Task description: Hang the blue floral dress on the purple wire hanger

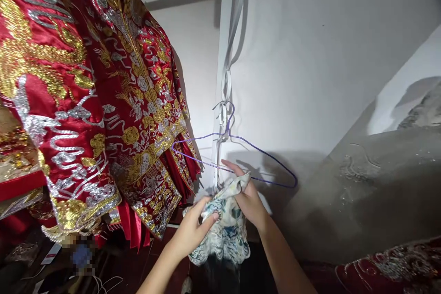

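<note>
Between both hands is a gathered piece of embroidered cloth (227, 227), off-white with blue and green patterning and a scalloped lower edge. My left hand (198, 227) grips its left side, thumb on the front. On the upper right, my right hand (253, 204) holds the folded top edge, with one finger stretched up toward the hanger's bottom bar. Just above the cloth a purple wire hanger (263, 150) hangs by its hook from a white strap (225, 85), with no garment on it. What kind of article the cloth is, I cannot tell.
At left hangs a red jacket (138, 87) with dense gold and silver embroidery. A pale wall (292, 55) stands behind the hanger. Dark red embroidered fabric (396, 266) lies at lower right. White cords (106, 282) and mixed items lie at lower left.
</note>
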{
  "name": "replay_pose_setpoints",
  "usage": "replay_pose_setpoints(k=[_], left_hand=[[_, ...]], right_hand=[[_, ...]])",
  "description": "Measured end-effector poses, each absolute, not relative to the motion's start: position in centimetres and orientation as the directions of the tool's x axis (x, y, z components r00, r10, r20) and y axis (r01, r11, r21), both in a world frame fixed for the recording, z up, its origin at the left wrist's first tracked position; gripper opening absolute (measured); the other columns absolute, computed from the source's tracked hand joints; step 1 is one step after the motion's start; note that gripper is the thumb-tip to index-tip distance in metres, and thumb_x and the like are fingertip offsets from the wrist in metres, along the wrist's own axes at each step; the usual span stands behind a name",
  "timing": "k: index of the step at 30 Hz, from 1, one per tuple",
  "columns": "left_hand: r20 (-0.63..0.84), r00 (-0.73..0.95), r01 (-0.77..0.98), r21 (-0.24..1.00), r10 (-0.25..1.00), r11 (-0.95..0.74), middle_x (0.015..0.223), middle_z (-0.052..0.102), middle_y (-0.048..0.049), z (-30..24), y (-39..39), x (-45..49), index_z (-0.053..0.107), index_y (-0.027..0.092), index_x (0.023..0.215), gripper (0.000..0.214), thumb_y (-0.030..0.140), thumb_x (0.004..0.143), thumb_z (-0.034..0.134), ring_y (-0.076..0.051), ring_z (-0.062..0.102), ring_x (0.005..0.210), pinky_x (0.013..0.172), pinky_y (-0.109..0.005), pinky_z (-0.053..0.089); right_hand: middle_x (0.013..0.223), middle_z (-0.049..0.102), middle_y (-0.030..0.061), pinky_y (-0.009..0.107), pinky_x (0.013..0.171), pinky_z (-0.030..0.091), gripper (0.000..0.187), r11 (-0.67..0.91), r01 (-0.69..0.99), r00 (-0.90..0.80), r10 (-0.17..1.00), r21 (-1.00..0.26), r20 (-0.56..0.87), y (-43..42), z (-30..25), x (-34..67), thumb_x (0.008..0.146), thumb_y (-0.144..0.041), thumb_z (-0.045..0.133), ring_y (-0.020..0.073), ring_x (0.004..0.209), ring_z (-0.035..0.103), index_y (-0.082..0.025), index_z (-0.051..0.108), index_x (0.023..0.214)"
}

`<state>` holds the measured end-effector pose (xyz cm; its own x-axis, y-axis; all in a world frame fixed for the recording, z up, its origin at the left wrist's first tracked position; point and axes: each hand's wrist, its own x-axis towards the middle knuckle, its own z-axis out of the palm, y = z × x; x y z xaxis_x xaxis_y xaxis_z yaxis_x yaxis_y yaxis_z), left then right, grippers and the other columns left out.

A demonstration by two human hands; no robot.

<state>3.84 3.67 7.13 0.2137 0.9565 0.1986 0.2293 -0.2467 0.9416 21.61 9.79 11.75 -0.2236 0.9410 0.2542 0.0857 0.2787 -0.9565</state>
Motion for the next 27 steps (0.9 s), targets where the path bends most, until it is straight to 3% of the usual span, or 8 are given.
replay_pose_setpoints(k=[4, 7, 10, 14, 18, 20, 23, 27], left_hand=[[0.146, 0.302, 0.327, 0.912, 0.942, -0.246, 0.070, 0.062, -0.0016, 6.7, 4.6, 1.1, 0.068, 0.020, 0.080, 0.025, 0.040, 0.090, 0.058, -0.020, 0.055, 0.070, 0.069, -0.026, 0.041], [0.137, 0.276, 0.328, 0.917, 0.951, -0.227, 0.065, 0.063, -0.0003, 6.4, 5.2, -2.4, 0.069, 0.022, 0.075, 0.024, 0.044, 0.085, 0.064, -0.020, 0.055, 0.064, 0.064, -0.026, 0.040], [0.109, 0.297, 0.335, 0.918, 0.949, -0.210, 0.058, 0.061, -0.0005, 5.7, 6.2, -5.6, 0.068, 0.025, 0.062, 0.024, 0.043, 0.078, 0.072, -0.022, 0.057, 0.060, 0.064, -0.027, 0.041], [0.020, 0.293, 0.374, 0.918, 0.956, -0.134, 0.065, 0.066, -0.0044, 5.3, 8.5, -7.8, 0.067, 0.026, 0.056, 0.019, 0.032, 0.065, 0.083, -0.026, 0.062, 0.069, 0.076, -0.031, 0.045], [0.101, 0.137, 0.253, 0.958, 0.985, -0.134, 0.091, 0.073, -0.0102, 8.4, 10.5, -8.2, 0.073, 0.025, 0.067, 0.016, 0.025, 0.057, 0.087, -0.034, 0.063, 0.104, 0.103, -0.041, 0.039], [0.246, 0.144, 0.363, 0.888, 0.959, -0.282, 0.110, 0.071, -0.0113, 11.0, 10.9, -8.2, 0.075, 0.023, 0.075, 0.012, 0.028, 0.066, 0.081, -0.035, 0.059, 0.115, 0.111, -0.044, 0.033], [0.437, 0.252, 0.596, 0.633, 0.863, -0.494, 0.128, 0.064, -0.0104, 14.9, 10.8, -7.2, 0.073, 0.020, 0.079, 0.014, 0.031, 0.082, 0.065, -0.033, 0.055, 0.122, 0.111, -0.045, 0.034], [0.561, 0.257, 0.679, 0.474, 0.787, -0.561, 0.121, 0.066, -0.0109, 18.7, 9.7, -3.9, 0.066, 0.018, 0.082, 0.020, 0.033, 0.090, 0.055, -0.029, 0.061, 0.111, 0.098, -0.041, 0.046]], right_hand=[[0.073, 0.061, 0.0021, 0.032, 0.084, 0.048, 0.029, 0.230, 0.297, 0.011, 0.970, -0.927, 0.244, 13.0, 9.1, 22.6, 0.085, -0.030, 0.045, 0.0215, 0.082, 0.059, -0.023, 0.067, 0.103], [0.061, 0.054, 0.0014, 0.030, 0.066, 0.046, 0.015, 0.238, 0.391, 0.068, 0.956, -0.889, 0.286, 14.1, 7.6, 24.0, 0.081, -0.029, 0.047, 0.0207, 0.066, 0.053, -0.022, 0.059, 0.075], [0.056, 0.047, -0.0024, 0.027, 0.054, 0.036, 0.010, 0.252, 0.514, 0.130, 0.922, -0.820, 0.365, 14.0, 7.5, 25.5, 0.074, -0.028, 0.055, 0.0161, 0.056, 0.044, -0.022, 0.053, 0.066], [0.056, 0.047, -0.0040, 0.025, 0.053, 0.032, 0.010, 0.241, 0.641, 0.180, 0.876, -0.729, 0.448, 12.9, 8.7, 26.2, 0.071, -0.029, 0.060, 0.0144, 0.057, 0.043, -0.020, 0.057, 0.067], [0.054, 0.038, -0.0049, 0.025, 0.052, 0.028, 0.019, 0.309, 0.609, 0.145, 0.862, -0.731, 0.486, 11.8, 9.6, 26.2, 0.077, -0.025, 0.052, 0.0123, 0.056, 0.038, -0.021, 0.047, 0.060], [0.053, 0.036, -0.0049, 0.025, 0.051, 0.027, 0.020, 0.322, 0.578, 0.156, 0.858, -0.750, 0.489, 11.4, 9.8, 26.4, 0.077, -0.024, 0.050, 0.0121, 0.055, 0.036, -0.021, 0.044, 0.058], [0.054, 0.044, -0.0033, 0.026, 0.052, 0.032, 0.012, 0.324, 0.552, 0.161, 0.863, -0.769, 0.479, 11.2, 9.8, 26.5, 0.072, -0.022, 0.053, 0.0143, 0.057, 0.042, -0.021, 0.050, 0.060], [0.059, 0.057, 0.0005, 0.028, 0.059, 0.041, 0.009, 0.342, 0.500, 0.073, 0.899, -0.796, 0.432, 10.6, 9.0, 25.6, 0.070, -0.022, 0.051, 0.0188, 0.063, 0.053, -0.021, 0.056, 0.063]])
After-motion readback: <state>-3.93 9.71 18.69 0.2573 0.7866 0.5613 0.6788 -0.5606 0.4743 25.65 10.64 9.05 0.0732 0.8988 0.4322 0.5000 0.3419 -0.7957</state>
